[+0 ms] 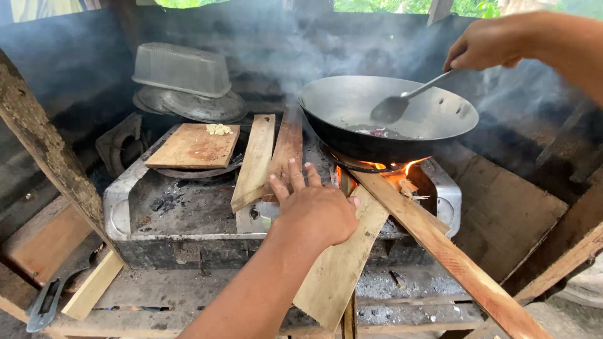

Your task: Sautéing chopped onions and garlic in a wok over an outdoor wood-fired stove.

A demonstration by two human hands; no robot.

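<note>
Pressing flat, left hand (316, 210) fingers spread on pale long wooden plank (342, 257), its long axis running near-to-far toward fire; right hand (487, 44) fingers clamped on grey metal ladle (402, 100) in dark round wok (389, 116), far right.

- My left hand (314, 210) is showing bare, with no glove, ring or watch on it.
- My left forearm is running uncovered down to the frame's bottom edge, no sleeve reaching it.
- My right hand (483, 44) is showing bare too.
- My right forearm is likewise going sleeveless where it is showing.
</note>
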